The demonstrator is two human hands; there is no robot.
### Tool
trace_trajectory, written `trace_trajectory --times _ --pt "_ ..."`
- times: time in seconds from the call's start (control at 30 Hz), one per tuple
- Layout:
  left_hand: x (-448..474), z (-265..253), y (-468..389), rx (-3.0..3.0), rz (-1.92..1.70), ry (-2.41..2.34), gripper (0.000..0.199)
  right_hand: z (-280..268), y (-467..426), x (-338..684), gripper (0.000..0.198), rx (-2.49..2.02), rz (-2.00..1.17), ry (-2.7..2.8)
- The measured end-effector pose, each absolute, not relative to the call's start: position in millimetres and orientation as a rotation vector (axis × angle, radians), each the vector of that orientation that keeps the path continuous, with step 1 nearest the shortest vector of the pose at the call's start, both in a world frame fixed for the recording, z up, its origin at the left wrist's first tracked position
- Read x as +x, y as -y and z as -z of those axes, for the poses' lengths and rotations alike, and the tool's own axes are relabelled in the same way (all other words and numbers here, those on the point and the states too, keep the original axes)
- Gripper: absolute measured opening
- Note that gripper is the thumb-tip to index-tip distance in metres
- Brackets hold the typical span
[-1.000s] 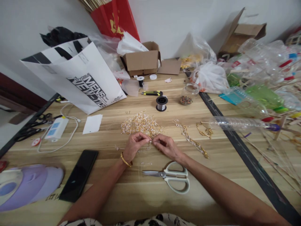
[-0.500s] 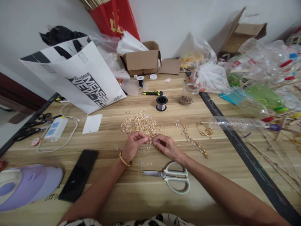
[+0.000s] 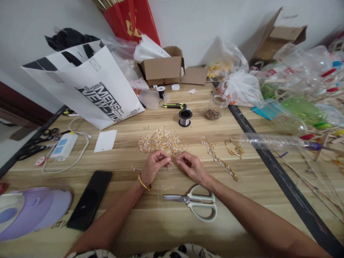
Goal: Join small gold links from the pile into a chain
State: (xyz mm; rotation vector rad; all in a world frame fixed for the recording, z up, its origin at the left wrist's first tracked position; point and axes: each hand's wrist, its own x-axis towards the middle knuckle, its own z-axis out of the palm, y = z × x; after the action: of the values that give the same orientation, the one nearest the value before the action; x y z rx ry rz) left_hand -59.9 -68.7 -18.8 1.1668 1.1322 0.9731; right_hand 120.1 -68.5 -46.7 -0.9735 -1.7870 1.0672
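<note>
My left hand [image 3: 156, 166] is closed in a pinch at the end of a thin silver chain [image 3: 162, 172], which trails under the palm along the wooden table. Opposite it, my right hand [image 3: 192, 167] also pinches, with a small gap between the two sets of fingertips. Whatever sits in the right fingertips is too small to make out. Just beyond both hands lies a heap of small gold and silver jewellery pieces [image 3: 158, 139]. A short bit of chain [image 3: 167, 186] and white-handled scissors [image 3: 188, 199] rest nearer to me.
Gold and silver chains [image 3: 219, 159] lie to the right. A wire spool [image 3: 185, 118], a utility knife [image 3: 174, 106] and a bead jar [image 3: 214, 114] stand behind the heap. On the left are a phone [image 3: 90, 200], a power strip [image 3: 63, 146] and a paper bag [image 3: 88, 89].
My fingertips have drawn slightly apart, the right hand shifting a little to the right. The ring that hung between them now sits lower, close under the left fingertips.
</note>
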Motion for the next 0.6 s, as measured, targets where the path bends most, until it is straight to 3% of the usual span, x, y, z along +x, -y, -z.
trace_trajectory --times 0.6 --pt "-58 28 75 1.487 -0.814 -1.166 0.012 48 70 121 0.010 -0.795 -0.820 1.954"
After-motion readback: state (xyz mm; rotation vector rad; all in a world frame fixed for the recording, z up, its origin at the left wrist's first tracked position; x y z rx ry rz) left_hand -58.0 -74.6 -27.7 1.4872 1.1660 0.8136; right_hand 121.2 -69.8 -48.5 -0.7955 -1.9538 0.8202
